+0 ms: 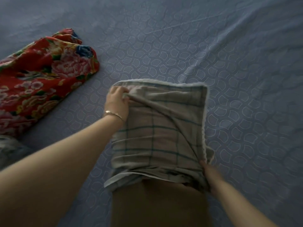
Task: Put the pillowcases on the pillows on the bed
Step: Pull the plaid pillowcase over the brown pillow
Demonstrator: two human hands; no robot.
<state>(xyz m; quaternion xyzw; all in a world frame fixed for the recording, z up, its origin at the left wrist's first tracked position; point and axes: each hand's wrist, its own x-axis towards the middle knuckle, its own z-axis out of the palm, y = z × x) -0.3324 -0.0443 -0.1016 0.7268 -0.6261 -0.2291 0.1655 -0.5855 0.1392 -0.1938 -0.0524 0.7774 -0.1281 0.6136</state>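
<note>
Over the half-covered pillow (155,203), left hand (116,101) and right hand (210,173) grip the pillowcase (160,128).

bare forearms, thin wrist bracelet (113,114)

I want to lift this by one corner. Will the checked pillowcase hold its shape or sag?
Probably sags: the checked pillowcase creases and bunches where the left hand pinches it. It looks thin, so likely light. The pillow may slip out, since its near end is bare.

no readable text, labels, brands, numbers or signs anywhere in view
</note>
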